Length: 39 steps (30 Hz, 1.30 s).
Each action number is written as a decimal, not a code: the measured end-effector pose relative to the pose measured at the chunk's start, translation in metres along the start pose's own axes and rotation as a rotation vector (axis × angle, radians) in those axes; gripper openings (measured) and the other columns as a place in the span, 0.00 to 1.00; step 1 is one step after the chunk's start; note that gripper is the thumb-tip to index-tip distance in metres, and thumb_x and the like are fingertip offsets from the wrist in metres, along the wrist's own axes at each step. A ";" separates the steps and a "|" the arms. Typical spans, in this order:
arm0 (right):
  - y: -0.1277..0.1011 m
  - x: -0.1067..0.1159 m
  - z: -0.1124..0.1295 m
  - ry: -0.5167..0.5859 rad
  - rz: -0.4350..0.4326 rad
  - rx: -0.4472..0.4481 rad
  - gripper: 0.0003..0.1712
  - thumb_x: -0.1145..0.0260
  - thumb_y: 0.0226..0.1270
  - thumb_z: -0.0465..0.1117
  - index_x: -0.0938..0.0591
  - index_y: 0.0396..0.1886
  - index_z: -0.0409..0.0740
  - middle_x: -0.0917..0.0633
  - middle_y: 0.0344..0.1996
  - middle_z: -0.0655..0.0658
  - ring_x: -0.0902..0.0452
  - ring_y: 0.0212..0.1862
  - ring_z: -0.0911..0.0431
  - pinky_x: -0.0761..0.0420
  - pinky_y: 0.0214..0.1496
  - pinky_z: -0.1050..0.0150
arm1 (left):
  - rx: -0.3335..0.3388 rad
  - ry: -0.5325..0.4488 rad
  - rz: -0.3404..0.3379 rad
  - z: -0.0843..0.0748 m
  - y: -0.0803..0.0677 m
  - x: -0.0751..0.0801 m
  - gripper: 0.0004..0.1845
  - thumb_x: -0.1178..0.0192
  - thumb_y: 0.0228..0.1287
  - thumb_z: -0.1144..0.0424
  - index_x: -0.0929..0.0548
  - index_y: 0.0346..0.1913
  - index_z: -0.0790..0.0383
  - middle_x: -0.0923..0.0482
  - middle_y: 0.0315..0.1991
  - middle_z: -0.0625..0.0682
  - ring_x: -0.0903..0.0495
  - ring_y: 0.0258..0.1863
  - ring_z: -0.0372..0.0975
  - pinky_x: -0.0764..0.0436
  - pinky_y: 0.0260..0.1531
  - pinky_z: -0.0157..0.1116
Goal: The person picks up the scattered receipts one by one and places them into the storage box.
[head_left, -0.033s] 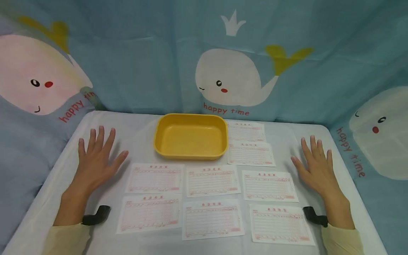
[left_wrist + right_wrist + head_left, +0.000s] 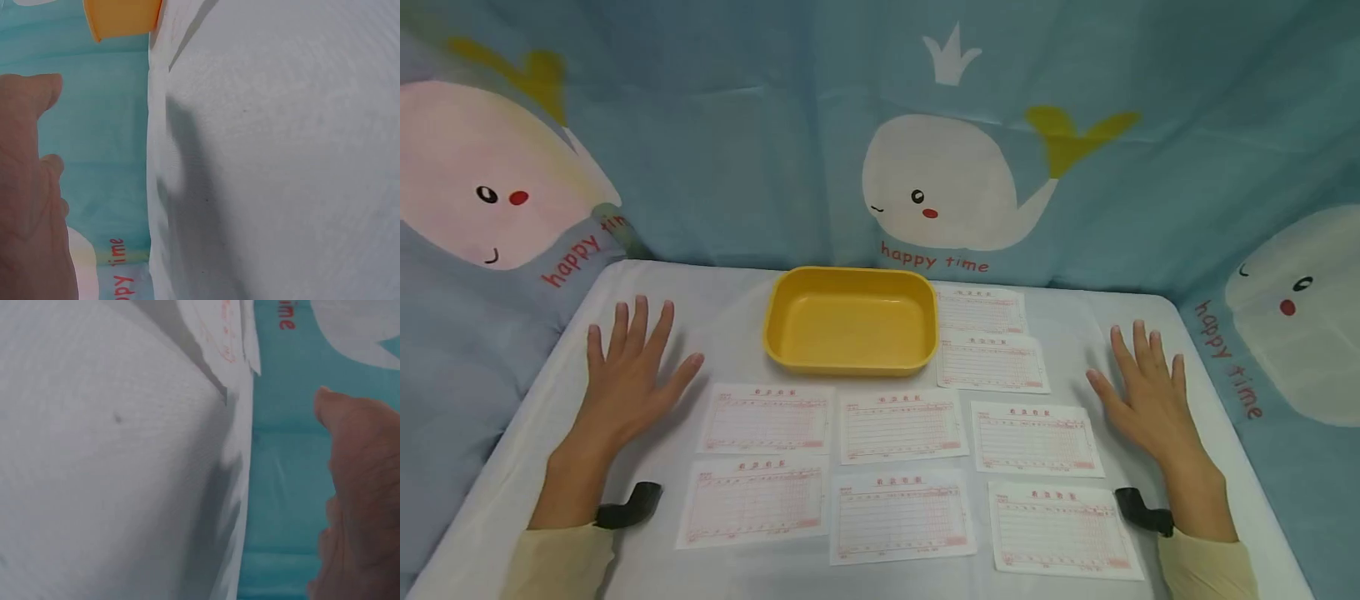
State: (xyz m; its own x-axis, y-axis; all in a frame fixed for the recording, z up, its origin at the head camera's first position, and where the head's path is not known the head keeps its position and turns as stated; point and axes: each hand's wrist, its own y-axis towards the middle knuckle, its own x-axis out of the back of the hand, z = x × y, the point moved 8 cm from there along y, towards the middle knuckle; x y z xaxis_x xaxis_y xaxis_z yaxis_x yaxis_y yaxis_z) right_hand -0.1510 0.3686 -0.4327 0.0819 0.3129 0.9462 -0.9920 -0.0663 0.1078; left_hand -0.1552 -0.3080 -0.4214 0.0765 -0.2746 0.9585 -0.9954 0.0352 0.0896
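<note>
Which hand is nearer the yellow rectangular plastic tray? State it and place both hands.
Left. The left hand lies flat on the white tablecloth just left of the yellow rectangular plastic tray. The right hand lies flat farther off to its right, beyond two printed paper forms.

Yellow tray (image 2: 851,358) smooth matt plastic; forms (image 2: 901,425) thin paper; table cover (image 2: 730,287) matt cloth.
</note>
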 end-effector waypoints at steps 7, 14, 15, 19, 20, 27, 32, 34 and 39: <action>0.001 0.000 0.000 0.006 -0.006 0.010 0.49 0.45 0.81 0.61 0.54 0.88 0.47 0.65 0.87 0.39 0.77 0.88 0.38 0.79 0.83 0.31 | 0.017 0.012 0.000 0.003 -0.004 0.000 0.51 0.48 0.75 0.36 0.61 0.88 0.52 0.75 0.88 0.57 0.77 0.87 0.57 0.80 0.79 0.67; -0.002 -0.002 0.000 0.020 -0.013 0.007 0.49 0.45 0.81 0.61 0.54 0.88 0.47 0.64 0.88 0.39 0.76 0.88 0.39 0.78 0.84 0.31 | 0.017 0.010 0.016 0.001 -0.003 -0.003 0.51 0.49 0.76 0.35 0.63 0.88 0.51 0.77 0.87 0.56 0.76 0.87 0.58 0.81 0.79 0.66; -0.001 -0.003 0.002 0.029 -0.016 0.012 0.49 0.45 0.81 0.61 0.53 0.88 0.47 0.64 0.88 0.39 0.75 0.88 0.38 0.77 0.84 0.31 | 0.018 0.017 0.013 0.001 -0.003 -0.001 0.51 0.49 0.76 0.35 0.64 0.88 0.51 0.77 0.88 0.56 0.76 0.87 0.58 0.81 0.79 0.66; 0.001 -0.009 0.013 0.074 -0.013 0.035 0.48 0.43 0.81 0.59 0.52 0.88 0.47 0.61 0.88 0.38 0.72 0.88 0.37 0.75 0.85 0.31 | 0.006 0.023 -0.002 -0.004 -0.001 0.008 0.51 0.50 0.76 0.36 0.64 0.88 0.51 0.77 0.88 0.55 0.77 0.87 0.56 0.82 0.79 0.65; 0.000 -0.010 0.016 0.090 -0.006 0.041 0.48 0.42 0.81 0.58 0.52 0.88 0.47 0.60 0.88 0.37 0.71 0.88 0.37 0.74 0.85 0.31 | -0.001 0.024 -0.005 -0.007 0.000 0.010 0.50 0.50 0.76 0.35 0.64 0.88 0.51 0.77 0.88 0.55 0.77 0.87 0.56 0.82 0.79 0.65; -0.016 -0.005 0.031 0.204 0.030 0.051 0.46 0.35 0.78 0.51 0.45 0.87 0.47 0.56 0.88 0.38 0.60 0.87 0.31 0.55 0.81 0.22 | -0.099 -0.052 0.008 -0.036 0.012 0.000 0.49 0.55 0.78 0.32 0.61 0.88 0.52 0.72 0.88 0.56 0.74 0.88 0.56 0.76 0.81 0.65; -0.029 -0.004 0.043 0.259 0.069 0.077 0.45 0.30 0.75 0.48 0.38 0.85 0.49 0.50 0.88 0.38 0.50 0.84 0.27 0.42 0.71 0.18 | -0.126 -0.137 0.060 -0.049 0.026 -0.002 0.50 0.51 0.78 0.35 0.63 0.88 0.52 0.72 0.88 0.54 0.72 0.88 0.55 0.75 0.83 0.62; -0.033 -0.006 0.047 0.267 0.083 0.082 0.45 0.29 0.74 0.48 0.37 0.85 0.50 0.48 0.87 0.38 0.48 0.83 0.28 0.40 0.70 0.19 | -0.132 -0.159 0.086 -0.054 0.033 -0.004 0.51 0.50 0.78 0.35 0.65 0.87 0.52 0.73 0.88 0.53 0.71 0.88 0.55 0.73 0.84 0.61; -0.043 -0.013 0.051 0.254 0.122 0.069 0.46 0.28 0.73 0.49 0.37 0.85 0.49 0.45 0.86 0.35 0.45 0.81 0.26 0.37 0.66 0.19 | -0.166 -0.205 0.135 -0.067 0.047 -0.012 0.51 0.49 0.78 0.35 0.67 0.87 0.49 0.71 0.89 0.52 0.69 0.89 0.52 0.68 0.86 0.57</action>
State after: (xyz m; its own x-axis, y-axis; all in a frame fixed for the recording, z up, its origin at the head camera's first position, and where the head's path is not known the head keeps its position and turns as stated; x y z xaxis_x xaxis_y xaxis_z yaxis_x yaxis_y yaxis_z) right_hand -0.1044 0.3190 -0.4336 -0.0733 0.5254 0.8477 -0.9834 -0.1798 0.0264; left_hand -0.1992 -0.2386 -0.4108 -0.0861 -0.4447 0.8915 -0.9713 0.2366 0.0242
